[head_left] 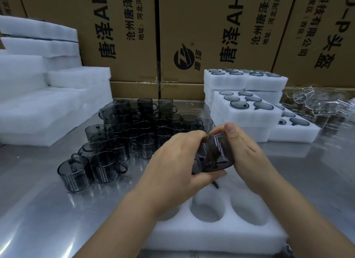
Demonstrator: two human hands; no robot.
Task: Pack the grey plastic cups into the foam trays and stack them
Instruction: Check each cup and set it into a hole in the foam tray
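Metal table [38, 209] under grey cups [134, 131], cartons [124, 37] behind

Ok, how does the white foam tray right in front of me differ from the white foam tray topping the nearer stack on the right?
The near white foam tray shows only empty pockets; the stacked white foam tray holds six grey plastic cups. The near tray lies on the metal table; the stacked one rests on other foam. Both are white foam with round pockets.
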